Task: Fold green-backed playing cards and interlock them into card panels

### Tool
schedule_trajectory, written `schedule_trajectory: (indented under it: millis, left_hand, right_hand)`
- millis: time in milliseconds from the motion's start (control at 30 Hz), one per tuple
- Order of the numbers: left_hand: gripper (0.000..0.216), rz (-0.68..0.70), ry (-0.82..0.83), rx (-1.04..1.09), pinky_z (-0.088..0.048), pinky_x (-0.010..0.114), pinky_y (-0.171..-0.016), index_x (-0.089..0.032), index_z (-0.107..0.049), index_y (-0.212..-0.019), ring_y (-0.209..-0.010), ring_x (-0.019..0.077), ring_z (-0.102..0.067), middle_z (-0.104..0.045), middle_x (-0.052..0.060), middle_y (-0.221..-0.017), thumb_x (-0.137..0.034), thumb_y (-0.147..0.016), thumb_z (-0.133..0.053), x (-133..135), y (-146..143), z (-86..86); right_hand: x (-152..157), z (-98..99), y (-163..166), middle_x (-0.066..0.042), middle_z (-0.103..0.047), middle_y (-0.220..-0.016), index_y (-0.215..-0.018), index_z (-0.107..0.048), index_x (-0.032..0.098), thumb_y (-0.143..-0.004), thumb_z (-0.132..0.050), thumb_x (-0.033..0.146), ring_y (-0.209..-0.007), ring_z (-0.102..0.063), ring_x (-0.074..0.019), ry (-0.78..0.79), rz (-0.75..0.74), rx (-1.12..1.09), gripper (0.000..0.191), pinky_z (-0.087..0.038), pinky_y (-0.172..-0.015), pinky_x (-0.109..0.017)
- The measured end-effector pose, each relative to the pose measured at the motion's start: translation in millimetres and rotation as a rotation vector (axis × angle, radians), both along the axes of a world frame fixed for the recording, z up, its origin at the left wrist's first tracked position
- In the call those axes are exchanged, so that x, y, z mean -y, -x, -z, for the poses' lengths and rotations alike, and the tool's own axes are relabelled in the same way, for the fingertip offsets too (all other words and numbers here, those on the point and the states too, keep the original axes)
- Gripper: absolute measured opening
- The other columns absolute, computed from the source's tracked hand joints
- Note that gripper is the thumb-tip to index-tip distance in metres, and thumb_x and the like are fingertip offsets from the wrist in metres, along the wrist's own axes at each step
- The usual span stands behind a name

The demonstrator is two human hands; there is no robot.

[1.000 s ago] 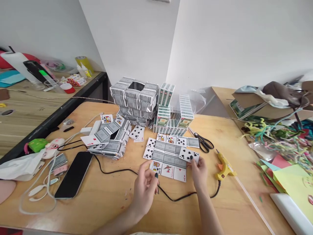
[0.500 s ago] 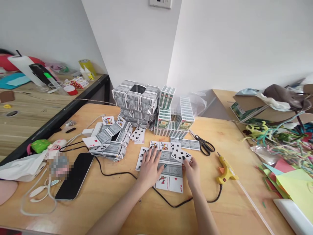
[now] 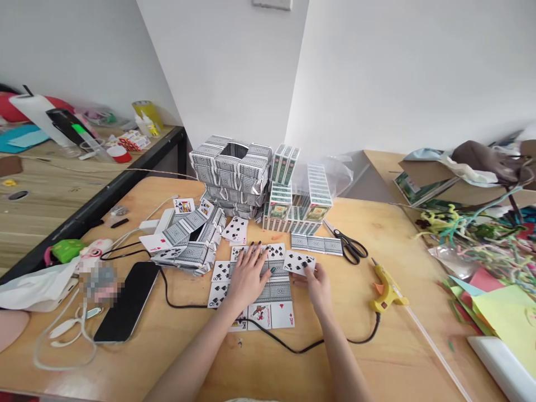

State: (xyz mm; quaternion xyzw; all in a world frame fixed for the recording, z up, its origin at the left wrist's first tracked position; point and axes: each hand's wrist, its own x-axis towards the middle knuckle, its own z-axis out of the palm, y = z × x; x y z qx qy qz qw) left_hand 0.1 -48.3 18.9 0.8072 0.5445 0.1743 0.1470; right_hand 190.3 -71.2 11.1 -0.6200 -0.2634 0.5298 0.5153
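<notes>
A flat sheet of joined playing cards point(image 3: 277, 291) lies on the wooden table point(image 3: 389, 335) in front of me. My left hand point(image 3: 247, 274) lies flat on it, fingers spread. My right hand point(image 3: 315, 282) pinches a spade card point(image 3: 298, 261) at the sheet's right edge. A short strip of face-down cards point(image 3: 316, 244) lies just behind, apart from the sheet.
Behind stand a box built of cards point(image 3: 231, 173) and stacked card packs point(image 3: 298, 201). A folded card piece point(image 3: 188, 241), a phone point(image 3: 127, 300) and cables point(image 3: 176, 301) lie left. Scissors point(image 3: 349, 245) and a yellow glue gun point(image 3: 386, 289) lie right, craft clutter point(image 3: 481, 240) beyond.
My left hand came down flat onto the card sheet and slid it left and toward me. My right hand followed with its card, leaving the short strip behind.
</notes>
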Motion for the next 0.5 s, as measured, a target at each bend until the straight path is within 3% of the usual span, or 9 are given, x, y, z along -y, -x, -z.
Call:
schedule_trajectory:
  millis: [200,400,500]
  left_hand:
    - [0.052,0.01,-0.001,-0.05,-0.013,0.046,-0.11,-0.024,-0.033,-0.135,-0.134,0.0245,-0.019,-0.029,0.003,-0.144,-0.043,-0.087,-0.034,-3,2,6.1]
    - [0.055,-0.008,0.006,-0.022,-0.013,0.046,-0.111,-0.023,-0.029,-0.137,-0.134,0.0243,-0.02,-0.029,0.004,-0.144,-0.043,-0.087,-0.037,-3,1,6.4]
    - [0.056,-0.01,-0.001,0.024,-0.013,0.046,-0.111,-0.022,-0.03,-0.137,-0.134,0.0246,-0.021,-0.031,0.005,-0.143,-0.044,-0.086,-0.038,-3,1,8.0]
  right_hand:
    - [3,2.9,-19,-0.002,-0.066,-0.062,-0.081,-0.048,0.021,-0.067,-0.063,0.047,-0.052,-0.065,-0.0208,-0.032,0.03,0.068,0.033,-0.054,-0.05,-0.033]
    - [5,5.8,-2,-0.004,-0.067,-0.064,-0.08,-0.05,0.021,-0.066,-0.064,0.05,-0.057,-0.066,-0.0233,-0.018,-0.071,-0.007,0.035,-0.056,-0.054,-0.036]
    - [4,6.9,-3,-0.004,-0.068,-0.063,-0.082,-0.05,0.02,-0.065,-0.064,0.049,-0.057,-0.067,-0.023,-0.011,-0.032,-0.006,0.036,-0.055,-0.054,-0.034]
